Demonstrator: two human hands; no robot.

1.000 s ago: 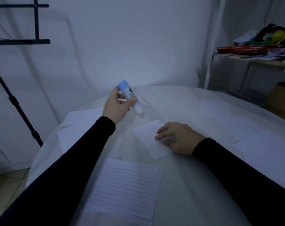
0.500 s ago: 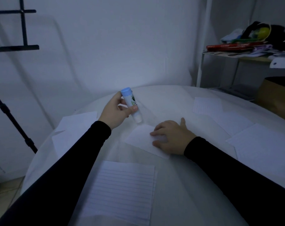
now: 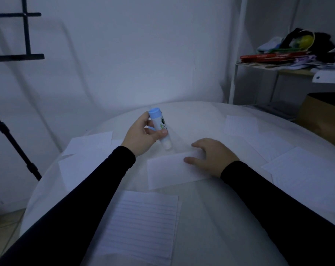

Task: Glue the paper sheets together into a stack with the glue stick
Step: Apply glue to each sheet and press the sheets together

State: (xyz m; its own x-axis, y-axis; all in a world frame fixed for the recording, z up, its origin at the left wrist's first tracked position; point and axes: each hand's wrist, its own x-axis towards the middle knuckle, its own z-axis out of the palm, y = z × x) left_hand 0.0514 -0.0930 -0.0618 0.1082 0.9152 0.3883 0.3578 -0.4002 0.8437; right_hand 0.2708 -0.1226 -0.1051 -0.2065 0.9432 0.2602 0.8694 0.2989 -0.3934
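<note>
While the left hand grips a white glue stick with a pale blue end, fingers and thumb curled round its barrel, the stick hangs tilted just above the round white-covered surface, its lower end pointing down toward the far edge of a small blank white sheet. Whether that end touches the paper or the cloth I cannot tell in this dim light. The right hand rests flat on the sheet's right part, fingers loosely spread and holding nothing, only pinning the paper down.

As for progress, the job looks barely begun. No glued stack is plainly visible: a lined white sheet lies near the front edge, with a hint of another beneath it, though I cannot say they are bonded. Several more lined sheets lie loose on the right, others on the left, well apart from each other. Judging by this, the glue is about to go onto the small sheet, and nearly all the gathering, gluing and pressing remains to be done.
</note>
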